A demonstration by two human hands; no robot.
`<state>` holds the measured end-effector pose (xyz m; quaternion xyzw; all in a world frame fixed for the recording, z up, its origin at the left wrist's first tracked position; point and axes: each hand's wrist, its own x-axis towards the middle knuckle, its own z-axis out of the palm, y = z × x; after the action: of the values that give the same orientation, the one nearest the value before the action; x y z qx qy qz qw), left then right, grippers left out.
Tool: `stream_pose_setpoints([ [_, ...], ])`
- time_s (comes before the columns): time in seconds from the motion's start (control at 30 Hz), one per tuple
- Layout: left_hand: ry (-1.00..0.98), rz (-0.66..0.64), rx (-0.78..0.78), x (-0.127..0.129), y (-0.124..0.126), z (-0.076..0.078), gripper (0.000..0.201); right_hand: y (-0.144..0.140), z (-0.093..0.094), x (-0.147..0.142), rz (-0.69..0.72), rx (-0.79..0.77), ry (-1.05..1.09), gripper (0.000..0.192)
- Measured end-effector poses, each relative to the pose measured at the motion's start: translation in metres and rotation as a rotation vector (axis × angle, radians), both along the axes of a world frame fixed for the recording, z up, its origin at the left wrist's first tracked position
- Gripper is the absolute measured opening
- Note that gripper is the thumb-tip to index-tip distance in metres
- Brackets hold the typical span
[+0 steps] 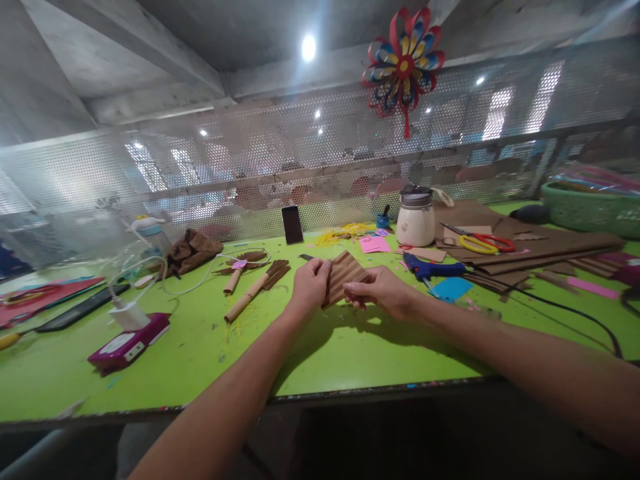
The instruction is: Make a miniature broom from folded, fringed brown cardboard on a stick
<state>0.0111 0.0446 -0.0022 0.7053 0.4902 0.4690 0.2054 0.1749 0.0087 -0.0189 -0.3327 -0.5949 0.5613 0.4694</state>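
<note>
Between my two hands, just above the green table, is a piece of striped brown paper (pixel 345 272). My left hand (pixel 311 283) pinches its left edge between thumb and fingers. The fingers of my right hand (pixel 383 291) close on its right side, with the thumb across the front. To the left lie two rolled brown paper sticks with fringed ends, one rolled stick (pixel 253 293) longer and nearer. A blue glue gun (pixel 434 267) rests to the right of my right hand, beside a piece of blue paper (pixel 451 289).
A purple power strip (pixel 130 343) with a white charger stands at left on the green table (pixel 200 373). A phone (pixel 293 225) leans upright at the back. A white jar (pixel 416 220), scissors (pixel 483 241), brown paper sheets (pixel 545 233) and a green basket (pixel 590 207) are at right.
</note>
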Motion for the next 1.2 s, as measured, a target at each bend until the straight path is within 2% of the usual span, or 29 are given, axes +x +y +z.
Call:
stream_pose_setpoints([
  [0.13, 0.08, -0.029, -0.009, -0.003, 0.003, 0.001, 0.03, 0.001, -0.001, 0.003, 0.045, 0.033, -0.053, 0.027],
  [0.3, 0.233, -0.113, 0.108, -0.003, -0.003, -0.001, 0.026, 0.009, 0.0, 0.01, 0.022, 0.011, -0.016, 0.027],
  [0.4, 0.341, -0.13, 0.174, 0.0, -0.01, -0.006, 0.03, 0.013, 0.001, 0.013, -0.053, -0.01, 0.036, 0.028],
  [0.5, 0.399, -0.148, 0.192, 0.004, -0.014, -0.009, 0.032, 0.015, 0.0, 0.011, -0.188, 0.014, -0.046, 0.03],
  [0.6, 0.323, -0.17, 0.156, 0.007, -0.015, -0.011, 0.033, 0.015, -0.002, 0.009, -0.343, 0.192, -0.228, 0.03],
  [0.73, 0.058, -0.201, 0.02, 0.01, -0.011, -0.009, 0.031, 0.017, -0.001, 0.012, -0.495, 0.486, -0.432, 0.032],
  [0.8, -0.12, -0.249, -0.128, 0.011, -0.01, -0.008, 0.034, 0.018, 0.001, 0.015, -0.541, 0.571, -0.458, 0.032],
  [0.9, -0.355, -0.391, -0.419, 0.011, -0.011, -0.007, 0.039, 0.018, 0.005, 0.018, -0.604, 0.623, -0.454, 0.03],
  [0.97, -0.402, -0.473, -0.584, 0.011, -0.012, -0.007, 0.041, 0.018, 0.006, 0.019, -0.618, 0.642, -0.453, 0.029],
  [1.0, -0.385, -0.489, -0.617, 0.011, -0.013, -0.007, 0.042, 0.019, 0.007, 0.02, -0.615, 0.652, -0.455, 0.029],
  [1.03, -0.365, -0.476, -0.599, 0.011, -0.012, -0.007, 0.042, 0.02, 0.006, 0.02, -0.614, 0.661, -0.455, 0.029],
  [1.2, -0.161, -0.329, -0.314, 0.012, -0.01, -0.005, 0.041, 0.03, 0.004, 0.021, -0.623, 0.608, -0.392, 0.036],
])
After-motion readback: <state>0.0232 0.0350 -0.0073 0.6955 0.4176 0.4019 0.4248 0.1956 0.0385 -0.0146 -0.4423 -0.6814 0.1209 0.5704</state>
